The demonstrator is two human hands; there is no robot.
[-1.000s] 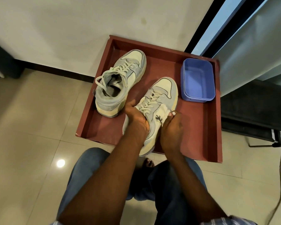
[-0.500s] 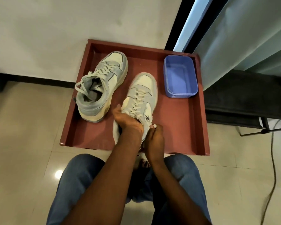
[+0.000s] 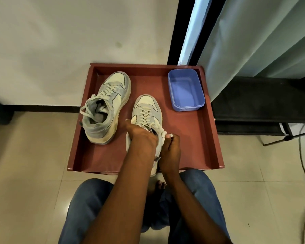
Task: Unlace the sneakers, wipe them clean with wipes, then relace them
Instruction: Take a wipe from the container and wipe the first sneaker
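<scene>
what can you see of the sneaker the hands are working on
The grey-and-cream laced sneaker lies on the dark red tray, toe pointing away, right of its mate. Its cream laces are still threaded. The left hand grips its collar; the right hand pinches the lace ends beside it. Its heel reaches the tray's near edge, mostly hidden by the arms.

Blue jeans point(image 3: 88, 205), bare forearms point(image 3: 130, 182), bare toes point(image 3: 161, 184)
</scene>
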